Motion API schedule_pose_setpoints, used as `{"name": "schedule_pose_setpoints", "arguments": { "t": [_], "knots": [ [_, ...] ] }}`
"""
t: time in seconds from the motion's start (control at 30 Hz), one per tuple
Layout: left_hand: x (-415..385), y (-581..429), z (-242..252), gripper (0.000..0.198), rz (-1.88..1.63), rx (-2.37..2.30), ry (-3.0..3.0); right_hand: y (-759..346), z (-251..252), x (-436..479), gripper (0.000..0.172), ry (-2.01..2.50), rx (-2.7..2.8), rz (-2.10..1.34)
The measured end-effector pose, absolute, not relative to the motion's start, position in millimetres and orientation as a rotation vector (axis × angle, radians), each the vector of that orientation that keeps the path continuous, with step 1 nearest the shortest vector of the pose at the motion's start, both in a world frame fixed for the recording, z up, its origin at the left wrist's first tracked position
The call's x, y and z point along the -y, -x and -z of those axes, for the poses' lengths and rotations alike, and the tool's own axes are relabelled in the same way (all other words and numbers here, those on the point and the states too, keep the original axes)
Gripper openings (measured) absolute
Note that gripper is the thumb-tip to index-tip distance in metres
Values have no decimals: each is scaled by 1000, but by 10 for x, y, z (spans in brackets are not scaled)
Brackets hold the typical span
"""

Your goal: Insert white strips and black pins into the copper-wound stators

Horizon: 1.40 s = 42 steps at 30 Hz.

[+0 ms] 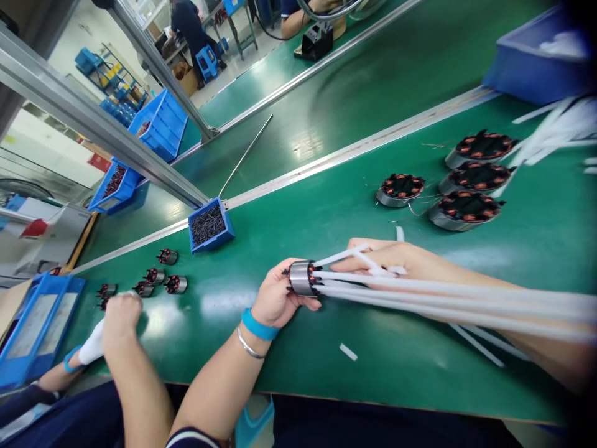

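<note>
My left hand (pixel 275 294), with a blue wristband and a silver bangle, is closed around a motor stator (pixel 302 278) held on its side above the green bench. Long white strips (pixel 420 285) run out of the stator's slots toward the right edge of the view. My right hand (pixel 380 256) is just right of the stator, among these strips. Its fingers are bent and closed on a white strip (pixel 342 253), though other strips partly cover them. Dark insulation and copper windings show at the stator's end.
Several larger stators (pixel 466 211) stand at the right, near more white strips (pixel 555 134) and a blue bin (pixel 536 68). A small blue box (pixel 212 227) holds dark pins. A co-worker's hands (pixel 122 314) are at the left by small stators (pixel 176 284). A cut piece (pixel 348 352) lies in front.
</note>
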<state>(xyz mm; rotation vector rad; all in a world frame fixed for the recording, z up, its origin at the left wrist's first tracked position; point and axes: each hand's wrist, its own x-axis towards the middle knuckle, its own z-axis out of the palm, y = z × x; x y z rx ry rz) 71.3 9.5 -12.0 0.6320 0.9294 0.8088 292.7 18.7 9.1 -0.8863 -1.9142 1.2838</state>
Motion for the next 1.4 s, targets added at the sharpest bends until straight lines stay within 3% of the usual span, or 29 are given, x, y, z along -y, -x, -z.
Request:
{"name": "schedule_pose_setpoints", "arguments": {
  "t": [0.13, 0.27, 0.4, 0.5, 0.83, 1.1, 1.23, 1.4],
  "knots": [
    [-84, -713, 114, 39, -763, -861, -609, -2882, -63, -163, 39, 1013, 1768, -1431],
    [-36, -730, 83, 49, -711, -811, -613, -2765, 71, -104, 35, 1216, 1526, -1360],
    [40, -771, 111, 55, -746, -893, -740, -2717, 310, -54, 33, 1118, 1423, -1276],
    [67, -796, 163, 54, -788, -978, -825, -2743, 452, -4, 22, 1056, 1412, -1227],
    [72, -869, 193, 14, -915, -1077, -884, -2701, 242, -39, 18, 1094, 1744, -1159],
    [-29, -724, 75, 17, -655, -949, -764, -2688, 217, -74, 13, 1026, 1771, -1139],
    [-70, -683, 33, 12, -550, -929, -750, -2711, 232, -89, 20, 911, 1837, -1055],
    [-49, -712, 142, 4, -569, -877, -721, -2832, 233, -160, 16, 792, 1899, -1292]
  ]
}}
